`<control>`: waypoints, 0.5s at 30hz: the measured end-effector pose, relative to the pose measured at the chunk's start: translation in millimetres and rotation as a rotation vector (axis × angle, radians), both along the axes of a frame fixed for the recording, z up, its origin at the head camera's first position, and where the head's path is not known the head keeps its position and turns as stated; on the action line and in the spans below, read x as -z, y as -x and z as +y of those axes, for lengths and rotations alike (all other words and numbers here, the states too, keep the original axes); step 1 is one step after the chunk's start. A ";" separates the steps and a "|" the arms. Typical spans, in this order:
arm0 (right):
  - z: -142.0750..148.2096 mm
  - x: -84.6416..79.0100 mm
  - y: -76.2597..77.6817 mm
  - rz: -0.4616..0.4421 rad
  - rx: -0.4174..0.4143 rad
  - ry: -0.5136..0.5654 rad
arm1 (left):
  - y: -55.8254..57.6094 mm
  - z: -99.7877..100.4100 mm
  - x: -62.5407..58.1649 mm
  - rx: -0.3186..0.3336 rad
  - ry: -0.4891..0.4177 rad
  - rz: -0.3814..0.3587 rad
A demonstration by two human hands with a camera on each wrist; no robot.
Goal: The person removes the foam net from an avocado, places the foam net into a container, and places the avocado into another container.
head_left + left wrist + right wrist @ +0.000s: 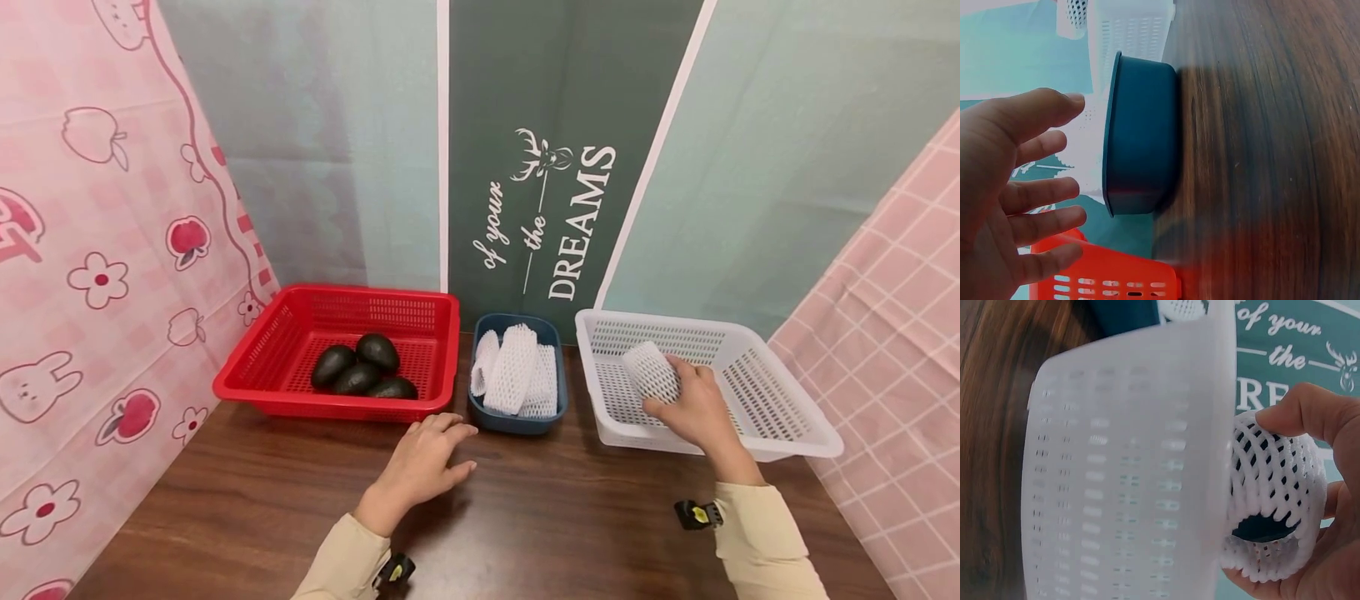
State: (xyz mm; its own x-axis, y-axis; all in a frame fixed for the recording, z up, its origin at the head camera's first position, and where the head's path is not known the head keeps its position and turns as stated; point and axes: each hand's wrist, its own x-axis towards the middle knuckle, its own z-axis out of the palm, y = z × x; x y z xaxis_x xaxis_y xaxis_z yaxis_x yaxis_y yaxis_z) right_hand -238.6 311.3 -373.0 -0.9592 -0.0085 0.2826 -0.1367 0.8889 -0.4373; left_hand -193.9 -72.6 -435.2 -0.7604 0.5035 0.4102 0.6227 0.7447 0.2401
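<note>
My right hand grips a dark avocado wrapped in a white foam net, at the left part of the white basket. Through the net's open end, in the right wrist view, the dark fruit shows. Over the tabletop, in front of the red basket and the blue tub, my left hand has its fingers spread and holds nothing. Several bare avocados lie grouped in the red basket. White foam nets fill the blue tub.
The brown wooden table carries the three containers side by side against a green cloth backdrop. A pink patterned cloth hangs on the left and a pink checked one on the right.
</note>
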 end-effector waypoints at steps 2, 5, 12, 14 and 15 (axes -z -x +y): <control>-4.5 -1.3 -1.6 0.032 -0.009 0.001 | 0.1 -1.9 -0.2 0.001 -0.011 0.003; -11.7 -2.6 -3.6 0.086 -0.027 0.006 | 0.5 -4.9 -0.4 0.002 -0.018 0.009; -26.8 -5.5 -8.3 0.141 -0.071 0.022 | -0.3 -11.0 -1.4 0.005 -0.032 0.005; -30.2 -5.8 -9.2 0.153 -0.080 0.023 | -0.5 -12.4 -0.3 0.005 -0.040 0.004; -31.8 -5.7 -9.6 0.159 -0.087 0.024 | -0.6 -13.2 0.5 0.005 -0.045 -0.001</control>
